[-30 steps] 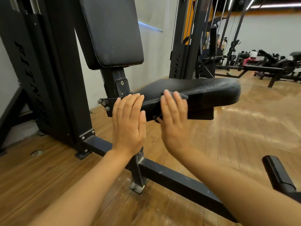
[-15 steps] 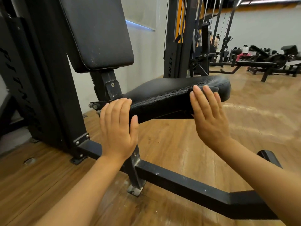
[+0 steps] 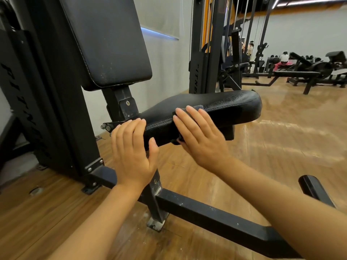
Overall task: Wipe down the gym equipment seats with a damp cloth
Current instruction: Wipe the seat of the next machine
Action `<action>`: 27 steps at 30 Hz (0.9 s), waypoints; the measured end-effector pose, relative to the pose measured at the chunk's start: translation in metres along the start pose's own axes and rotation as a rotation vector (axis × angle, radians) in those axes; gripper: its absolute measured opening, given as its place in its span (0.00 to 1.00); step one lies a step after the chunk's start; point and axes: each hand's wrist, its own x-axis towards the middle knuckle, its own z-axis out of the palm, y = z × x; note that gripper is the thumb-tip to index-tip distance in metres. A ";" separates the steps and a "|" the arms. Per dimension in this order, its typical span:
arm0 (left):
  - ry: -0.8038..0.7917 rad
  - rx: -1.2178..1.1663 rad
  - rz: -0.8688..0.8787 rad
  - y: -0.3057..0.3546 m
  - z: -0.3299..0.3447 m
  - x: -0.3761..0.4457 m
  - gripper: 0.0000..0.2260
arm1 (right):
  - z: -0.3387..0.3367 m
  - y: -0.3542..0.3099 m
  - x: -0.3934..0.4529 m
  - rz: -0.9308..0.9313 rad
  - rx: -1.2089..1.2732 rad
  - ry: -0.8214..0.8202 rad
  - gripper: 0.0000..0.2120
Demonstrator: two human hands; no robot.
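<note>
Right at the centre, a black padded seat juts out toward 3 o'clock from its machine, its near side wall facing the camera. Against that wall the right hand lies flat, fingers straight and close together, pressing a dark cloth onto the leather. Only scraps of the cloth show: a fold poking out above the fingertips at 12 o'clock of the hand, and a small bit under the palm edge at 8 o'clock. At 9 o'clock of the right hand, and apart from it, the left hand is also flat with straight fingers, the fingertips resting on the narrow rear end of the seat, thumb spread toward the seat's underside. It holds nothing.

Above the seat at 11 o'clock stands the upright back pad, black and scuffed near its lower edge. A black steel floor bar runs from under the seat post toward 4 o'clock across the wooden floor. Far off at 2 o'clock are cable machines, benches and a few people, too small to make out.
</note>
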 end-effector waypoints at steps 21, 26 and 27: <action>-0.022 0.228 0.118 0.027 0.015 0.009 0.19 | 0.003 -0.001 0.000 0.215 0.010 0.012 0.21; -0.027 0.262 0.139 0.025 0.014 0.009 0.19 | -0.020 0.052 -0.021 -0.014 -0.073 -0.047 0.26; -0.033 0.270 0.139 0.026 0.013 0.010 0.19 | -0.024 0.063 -0.028 -0.012 -0.088 -0.039 0.27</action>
